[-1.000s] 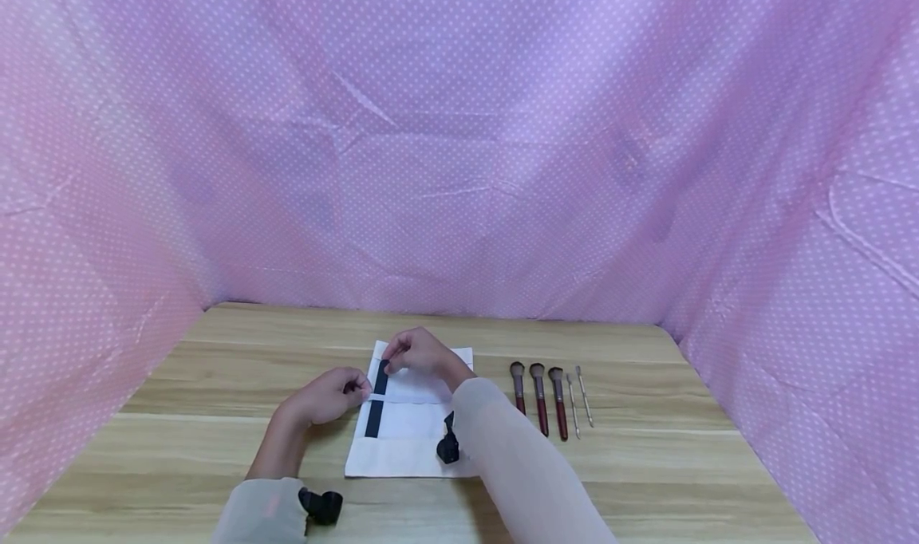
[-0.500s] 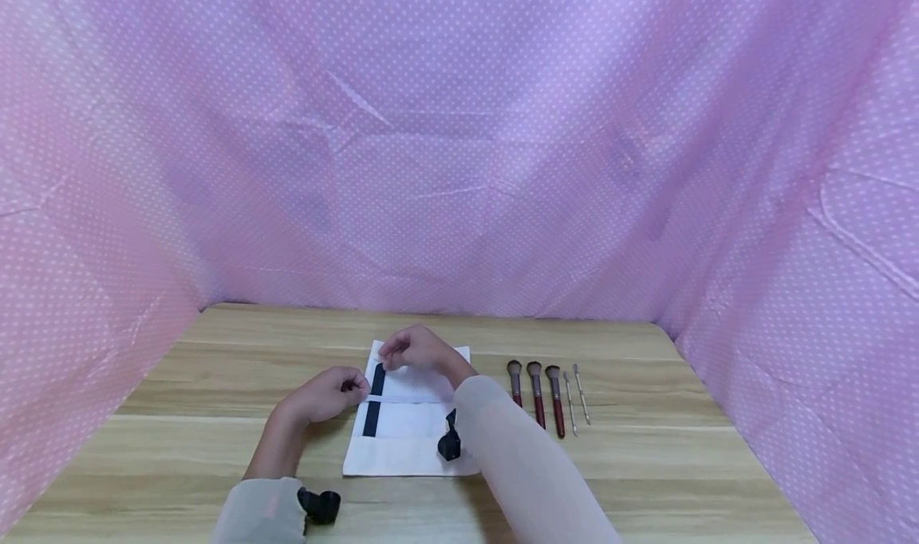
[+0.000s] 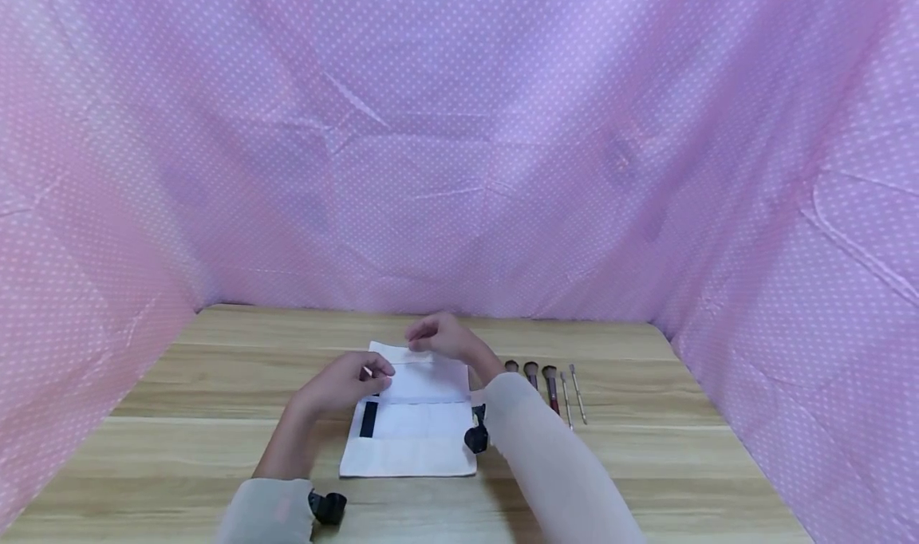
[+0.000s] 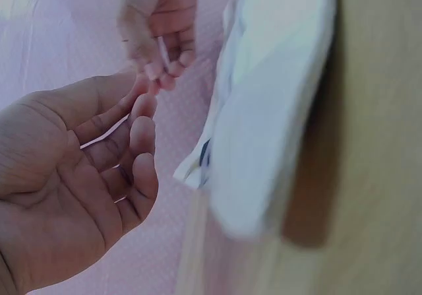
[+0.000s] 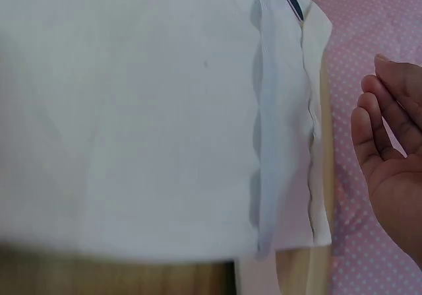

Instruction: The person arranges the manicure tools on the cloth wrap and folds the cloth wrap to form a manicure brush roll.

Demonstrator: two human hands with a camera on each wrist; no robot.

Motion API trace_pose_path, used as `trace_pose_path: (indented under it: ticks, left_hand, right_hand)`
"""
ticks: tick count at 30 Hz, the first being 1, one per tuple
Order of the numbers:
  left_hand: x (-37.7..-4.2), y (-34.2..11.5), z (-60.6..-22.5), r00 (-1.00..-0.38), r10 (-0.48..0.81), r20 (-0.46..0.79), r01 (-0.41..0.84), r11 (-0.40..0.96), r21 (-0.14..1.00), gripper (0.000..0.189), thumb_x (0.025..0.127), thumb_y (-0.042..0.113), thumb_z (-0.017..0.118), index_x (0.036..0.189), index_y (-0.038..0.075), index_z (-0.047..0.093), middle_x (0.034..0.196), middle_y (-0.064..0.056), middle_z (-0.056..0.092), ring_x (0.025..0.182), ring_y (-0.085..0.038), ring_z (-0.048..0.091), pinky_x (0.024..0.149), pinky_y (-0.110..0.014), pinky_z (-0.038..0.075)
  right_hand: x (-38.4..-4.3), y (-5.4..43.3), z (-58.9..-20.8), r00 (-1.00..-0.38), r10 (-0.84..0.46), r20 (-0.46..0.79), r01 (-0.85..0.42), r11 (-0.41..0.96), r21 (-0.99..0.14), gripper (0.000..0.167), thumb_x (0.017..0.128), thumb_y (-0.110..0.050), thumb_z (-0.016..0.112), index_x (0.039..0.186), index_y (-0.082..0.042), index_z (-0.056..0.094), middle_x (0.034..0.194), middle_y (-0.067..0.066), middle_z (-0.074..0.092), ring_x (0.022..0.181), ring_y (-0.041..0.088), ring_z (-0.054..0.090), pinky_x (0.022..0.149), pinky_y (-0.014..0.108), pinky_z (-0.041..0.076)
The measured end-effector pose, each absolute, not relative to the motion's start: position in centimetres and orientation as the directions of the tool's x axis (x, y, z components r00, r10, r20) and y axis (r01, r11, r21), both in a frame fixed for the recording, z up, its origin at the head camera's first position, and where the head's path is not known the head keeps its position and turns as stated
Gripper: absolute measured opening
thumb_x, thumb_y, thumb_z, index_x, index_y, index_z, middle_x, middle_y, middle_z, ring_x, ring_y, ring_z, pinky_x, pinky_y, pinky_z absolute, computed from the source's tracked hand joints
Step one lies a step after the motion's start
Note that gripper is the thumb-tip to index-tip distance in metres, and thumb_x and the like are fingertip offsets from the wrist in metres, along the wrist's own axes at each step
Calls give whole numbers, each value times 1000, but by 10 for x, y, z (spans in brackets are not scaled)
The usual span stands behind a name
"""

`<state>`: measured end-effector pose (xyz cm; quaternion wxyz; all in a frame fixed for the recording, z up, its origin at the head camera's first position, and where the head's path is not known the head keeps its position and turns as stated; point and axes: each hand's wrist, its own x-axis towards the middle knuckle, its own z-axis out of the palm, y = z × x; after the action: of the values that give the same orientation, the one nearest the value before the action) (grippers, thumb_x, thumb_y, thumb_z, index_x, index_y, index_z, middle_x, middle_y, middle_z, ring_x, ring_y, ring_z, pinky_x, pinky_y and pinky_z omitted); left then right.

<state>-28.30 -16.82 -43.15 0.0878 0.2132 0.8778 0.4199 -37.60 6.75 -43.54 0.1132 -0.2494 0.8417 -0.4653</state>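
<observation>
A white cloth roll (image 3: 424, 458) with pocket seams and a black strip (image 3: 368, 420) on its left side lies flat in front of me. Over its left part hovers my left hand (image 3: 352, 380), fingers loosely bent with nothing in them. My right hand (image 3: 447, 338) is above the far edge of the roll, also holding nothing, its fingers fairly straight in the right wrist view. In the left wrist view the left fingers (image 4: 142, 136) are clear of the cloth (image 4: 264, 123), and the right hand (image 4: 161, 31) shows behind them.
To the right of the roll lie several tools in a row: makeup brushes (image 3: 550, 376) with dark heads and red handles, partly behind my right sleeve (image 3: 553, 456), and two thin metal sticks (image 3: 578, 396). A pink dotted curtain (image 3: 459, 169) surrounds the wooden table (image 3: 682, 448).
My right hand has moved away from the black strip, to the right and toward the far edge. The left hand has moved right over the roll and covers the strip's upper part.
</observation>
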Motion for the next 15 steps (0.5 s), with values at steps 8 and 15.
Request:
trace_pose_path:
  ticks: [8, 15]
  left_hand:
    - [-281, -156, -440, -875, 483, 33, 341, 567, 750, 17, 97, 14, 70, 111, 4, 71, 94, 2, 64, 87, -15, 55, 78, -30, 47]
    - [-281, -156, -449, -873, 488, 18, 318, 539, 780, 17, 96, 11, 71, 111, 2, 71, 94, -1, 64, 89, -17, 55, 79, -31, 47]
  right_hand:
    - [-373, 105, -415, -854, -517, 63, -339, 460, -821, 24, 96, -9, 71, 117, 1, 72, 105, 4, 74, 95, 15, 67, 84, 30, 55]
    - [-365, 152, -403, -873, -482, 78, -351, 508, -786, 19, 97, -15, 71, 114, -5, 72, 104, 2, 72, 97, 17, 66, 88, 34, 54]
